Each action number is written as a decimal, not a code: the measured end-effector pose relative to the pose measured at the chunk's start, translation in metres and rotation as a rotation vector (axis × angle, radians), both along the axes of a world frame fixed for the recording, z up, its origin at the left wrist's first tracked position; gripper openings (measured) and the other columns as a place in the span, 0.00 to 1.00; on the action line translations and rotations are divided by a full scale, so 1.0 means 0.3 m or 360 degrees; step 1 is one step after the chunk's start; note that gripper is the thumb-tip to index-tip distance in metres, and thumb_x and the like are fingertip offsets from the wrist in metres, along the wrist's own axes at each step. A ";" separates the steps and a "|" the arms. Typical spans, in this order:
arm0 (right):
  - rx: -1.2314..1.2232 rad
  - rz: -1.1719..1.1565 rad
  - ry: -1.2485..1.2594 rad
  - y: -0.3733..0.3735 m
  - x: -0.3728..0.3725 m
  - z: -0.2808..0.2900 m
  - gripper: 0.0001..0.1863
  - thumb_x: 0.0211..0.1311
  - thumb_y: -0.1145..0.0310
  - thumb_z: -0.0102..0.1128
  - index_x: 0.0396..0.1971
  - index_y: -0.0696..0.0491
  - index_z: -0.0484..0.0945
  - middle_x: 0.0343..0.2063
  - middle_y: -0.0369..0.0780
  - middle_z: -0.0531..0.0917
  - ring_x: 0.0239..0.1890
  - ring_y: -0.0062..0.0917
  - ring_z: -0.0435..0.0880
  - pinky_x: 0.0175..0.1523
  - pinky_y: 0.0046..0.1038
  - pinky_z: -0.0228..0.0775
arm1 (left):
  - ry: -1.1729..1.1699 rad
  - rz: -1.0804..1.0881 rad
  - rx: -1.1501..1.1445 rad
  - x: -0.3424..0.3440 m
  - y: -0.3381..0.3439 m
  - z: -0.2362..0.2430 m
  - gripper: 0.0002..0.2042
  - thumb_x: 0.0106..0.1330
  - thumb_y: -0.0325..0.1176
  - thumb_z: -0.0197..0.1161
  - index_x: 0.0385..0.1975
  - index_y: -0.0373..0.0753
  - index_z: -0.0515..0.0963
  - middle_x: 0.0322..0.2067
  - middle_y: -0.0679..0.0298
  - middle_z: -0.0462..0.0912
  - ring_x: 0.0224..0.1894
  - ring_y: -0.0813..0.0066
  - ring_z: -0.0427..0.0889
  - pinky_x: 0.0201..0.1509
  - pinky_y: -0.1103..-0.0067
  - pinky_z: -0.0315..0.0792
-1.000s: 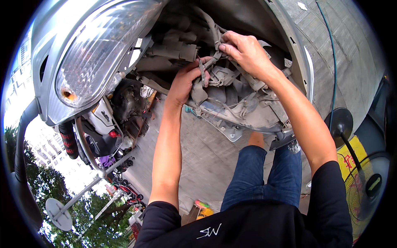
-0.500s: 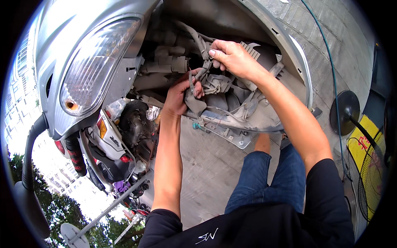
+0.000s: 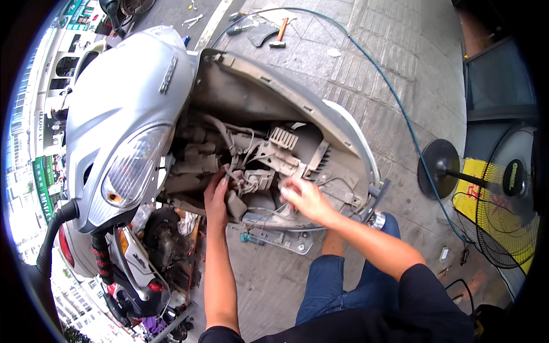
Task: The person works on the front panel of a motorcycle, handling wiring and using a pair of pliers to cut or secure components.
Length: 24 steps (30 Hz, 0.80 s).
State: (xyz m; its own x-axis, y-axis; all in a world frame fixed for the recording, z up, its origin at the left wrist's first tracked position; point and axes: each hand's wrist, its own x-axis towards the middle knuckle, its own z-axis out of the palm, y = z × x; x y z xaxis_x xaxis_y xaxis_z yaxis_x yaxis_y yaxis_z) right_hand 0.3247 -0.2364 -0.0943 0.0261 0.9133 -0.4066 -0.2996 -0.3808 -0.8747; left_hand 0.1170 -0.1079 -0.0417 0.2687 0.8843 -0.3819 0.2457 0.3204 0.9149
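Note:
The front section of a silver scooter lies opened up, its dusty inside facing me. My left hand (image 3: 217, 197) reaches in at the near left, its fingertips closed around a dusty wiring harness (image 3: 230, 167). Just beyond those fingers hang thin wires and a square grey connector block (image 3: 258, 180). A rubbery grey flap (image 3: 235, 206) hangs beside the left hand. My right hand (image 3: 307, 198) hovers over the near side of the cavity, right of the connector block. Its fingers are curled together, and whatever may be between them is hidden. A finned metal part (image 3: 283, 138) sits farther in.
The silver body panel with its clear headlight (image 3: 136, 168) stands at left. A hammer (image 3: 279, 33) and other tools lie on the pavement at the far side, near a blue-green hose (image 3: 394, 98). A black fan (image 3: 509, 200) stands at right. Another scooter (image 3: 94, 251) is at lower left.
My right hand has left the wiring harness and moved right and nearer to me. My left hand remains at the harness. The view has shifted, showing more pavement and tools beyond the scooter.

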 end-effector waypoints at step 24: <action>-0.0110 -0.0392 -0.0725 -0.456 1.072 0.425 0.14 0.67 0.63 0.56 0.38 0.60 0.77 0.25 0.39 0.83 0.24 0.18 0.79 0.32 0.23 0.72 | 0.1142 0.1120 -0.0307 -0.167 -0.315 -0.225 0.29 0.66 0.34 0.58 0.68 0.38 0.60 0.60 0.45 0.71 0.62 0.49 0.70 0.63 0.67 0.64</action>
State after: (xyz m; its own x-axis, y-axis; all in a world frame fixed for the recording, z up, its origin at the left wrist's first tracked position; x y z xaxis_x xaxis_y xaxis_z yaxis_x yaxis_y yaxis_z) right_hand 0.6464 -0.3733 0.0332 0.4251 0.8292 -0.3630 0.0174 -0.4085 -0.9126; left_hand 0.0670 -0.2023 -0.1091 -0.6356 0.6597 -0.4009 0.4144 0.7297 0.5439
